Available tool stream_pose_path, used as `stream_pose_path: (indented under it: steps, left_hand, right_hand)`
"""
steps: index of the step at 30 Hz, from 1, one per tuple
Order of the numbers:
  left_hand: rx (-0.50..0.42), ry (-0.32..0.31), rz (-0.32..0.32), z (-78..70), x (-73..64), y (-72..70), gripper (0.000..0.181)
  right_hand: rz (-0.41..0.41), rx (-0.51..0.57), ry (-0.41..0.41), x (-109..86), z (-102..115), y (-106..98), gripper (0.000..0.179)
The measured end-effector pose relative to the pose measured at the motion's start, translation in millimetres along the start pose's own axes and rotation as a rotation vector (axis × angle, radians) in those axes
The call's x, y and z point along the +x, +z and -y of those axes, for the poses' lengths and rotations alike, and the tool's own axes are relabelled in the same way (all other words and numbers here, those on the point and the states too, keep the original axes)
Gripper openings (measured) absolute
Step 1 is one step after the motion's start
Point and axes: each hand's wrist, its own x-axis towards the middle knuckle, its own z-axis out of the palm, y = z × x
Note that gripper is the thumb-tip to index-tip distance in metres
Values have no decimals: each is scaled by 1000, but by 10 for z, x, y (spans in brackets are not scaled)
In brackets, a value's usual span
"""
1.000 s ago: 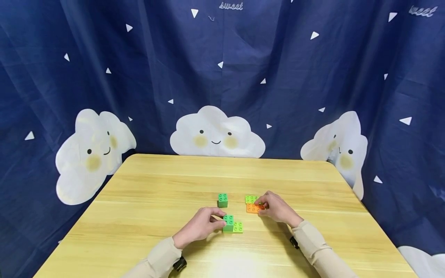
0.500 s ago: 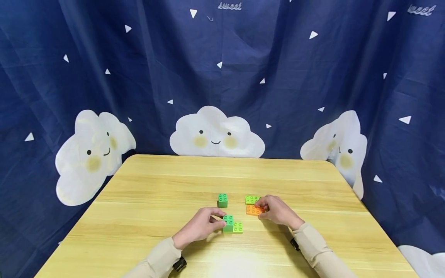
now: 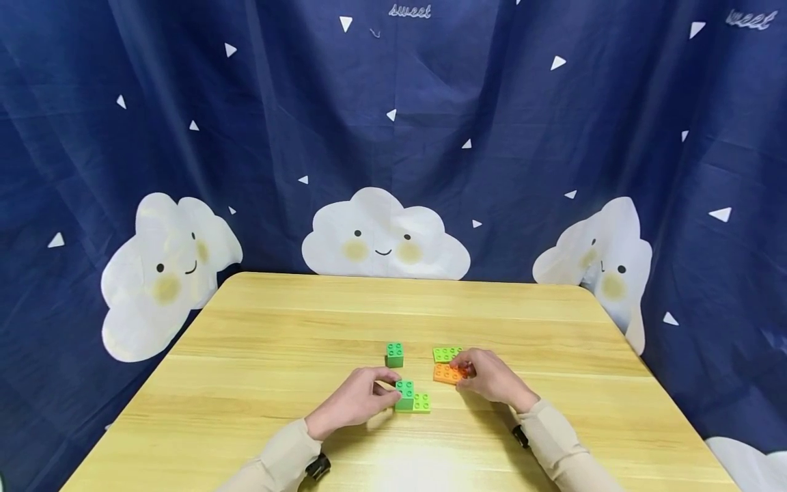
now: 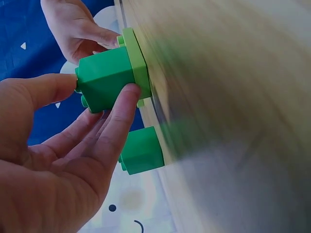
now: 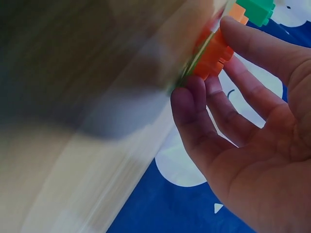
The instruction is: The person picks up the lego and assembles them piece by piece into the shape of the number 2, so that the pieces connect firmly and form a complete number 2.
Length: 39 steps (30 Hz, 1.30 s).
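My left hand (image 3: 359,398) holds a green building brick (image 3: 404,395) by its sides. That brick sits on one half of a flat lime-green brick (image 3: 421,403), whose bare studs show to the right. In the left wrist view, the thumb presses near the studs of the green brick (image 4: 107,77) and a fingertip reaches the seam with the lime brick (image 4: 138,65). To the right, my right hand (image 3: 494,378) pinches a flat orange brick (image 3: 445,372) at its right end. Just behind it lies another flat lime-green brick (image 3: 445,353), partly covered by the fingers.
A second green brick (image 3: 395,356) stands alone behind the left hand's stack, left of the flat bricks. All lie on a wooden table (image 3: 295,321). A dark blue curtain (image 3: 393,157) with white clouds hangs behind the table's far edge.
My right hand has drawn the orange brick slightly toward me and turned it a little, so it sits farther from the lime brick behind. The left hand keeps its place on the green brick.
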Motion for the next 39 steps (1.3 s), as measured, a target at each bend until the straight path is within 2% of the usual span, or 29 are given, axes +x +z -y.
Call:
stream_pose_path:
  steps: [7, 14, 19, 23, 28, 33, 39]
  left_hand:
    - [10, -2, 10, 1, -1, -11, 42]
    - [12, -9, 8, -5, -4, -7, 34]
    - [12, 1, 2, 5, -6, -6, 36]
    - [49, 34, -29, 14, 0, -19, 40]
    - [130, 78, -105, -21, 4, -56, 39]
    - [186, 88, -173, -73, -4, -88, 36]
    - [185, 106, -193, -124, -12, -101, 41]
  right_hand:
    - [1, 18, -11, -30, 43, -40, 33]
    - [-13, 10, -20, -26, 32, -48, 29]
    - [-21, -8, -16, -24, 54, -38, 29]
    - [-24, -12, -39, -35, 92, -43, 29]
    - [-26, 1, -77, -53, 139, -49, 29]
    - [-28, 3, -110, -69, 188, -63, 29]
    - [-32, 15, -142, -96, 295, -99, 29]
